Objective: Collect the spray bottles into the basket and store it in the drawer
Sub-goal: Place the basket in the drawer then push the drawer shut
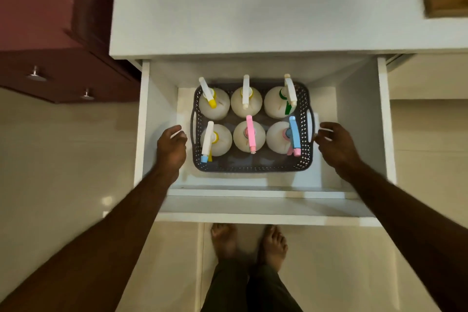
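Bare feet [249,243] on tiled floor [63,172] | white drawer [263,210] open | grey countertop [253,7]

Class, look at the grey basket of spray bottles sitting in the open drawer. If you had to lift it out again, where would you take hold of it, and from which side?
Probably by the two handle slots in the short end walls of the grey basket, reaching down from above, left hand at one end and right hand at the other. The six spray bottles fill the inside, and the drawer leaves free room at both ends.
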